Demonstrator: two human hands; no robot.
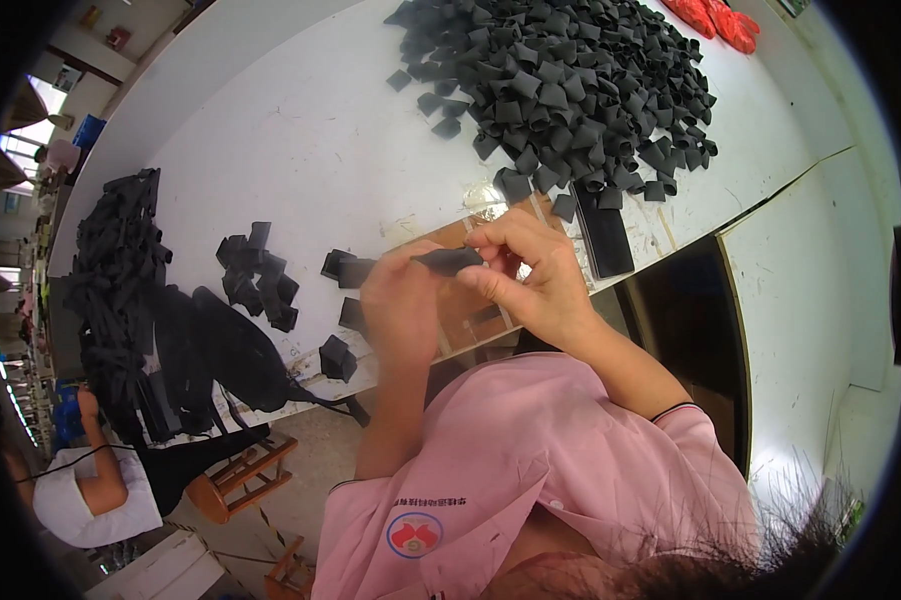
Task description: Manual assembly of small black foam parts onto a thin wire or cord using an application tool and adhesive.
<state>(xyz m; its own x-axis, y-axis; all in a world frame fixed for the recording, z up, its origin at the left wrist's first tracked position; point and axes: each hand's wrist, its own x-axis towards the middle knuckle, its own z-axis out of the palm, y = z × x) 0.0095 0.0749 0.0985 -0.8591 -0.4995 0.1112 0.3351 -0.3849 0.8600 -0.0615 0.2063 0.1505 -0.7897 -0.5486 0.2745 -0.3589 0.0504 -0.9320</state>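
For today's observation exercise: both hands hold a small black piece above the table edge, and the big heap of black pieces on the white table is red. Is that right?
Not quite. The head view shows the heap is black, not red. The left hand and right hand do hold a small black piece above the edge of the white table.

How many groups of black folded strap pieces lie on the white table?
3: a big heap of black folded strap pieces at far right, a small cluster left of centre, scattered ones near the left hand.

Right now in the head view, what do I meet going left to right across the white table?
Heap of black straps → small cluster of black folded pieces → left hand → black piece pinched between both hands → right hand → flat black block → red items at the far corner.
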